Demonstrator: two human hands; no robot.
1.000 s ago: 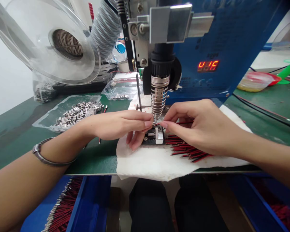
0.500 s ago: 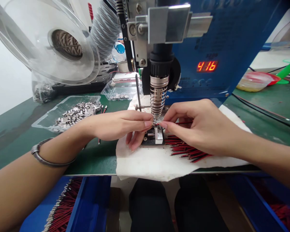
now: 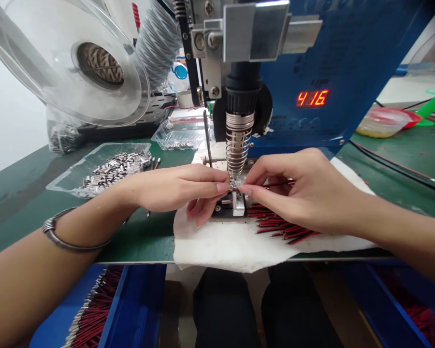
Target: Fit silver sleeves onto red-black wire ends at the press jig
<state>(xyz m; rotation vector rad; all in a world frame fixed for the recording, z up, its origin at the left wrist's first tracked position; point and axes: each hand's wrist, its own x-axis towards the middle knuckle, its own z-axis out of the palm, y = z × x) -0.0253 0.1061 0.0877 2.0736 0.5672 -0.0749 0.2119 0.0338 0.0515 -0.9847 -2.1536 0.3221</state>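
My left hand is closed in a pinch just left of the soldering iron's tip, its lower fingers curled below. What sits in that pinch is too small and covered to make out. From the other side, my right hand pinches a red-and-black wire, with its end at the tip. Between the fingertips stands the soldering iron, wrapped in a coil spring and pointing down. Under it is a small metal fixture. Beneath my right hand lies a bundle of red-and-black wires on a white cloth.
A blue machine with a red "416" display rises behind. At left are a clear tray of metal connectors and a transparent fume hood. Blue bins with wires sit below the green table.
Both hands stay at the iron's tip almost unmoved. The right hand and its wire have shifted very slightly, and the view has moved a little.
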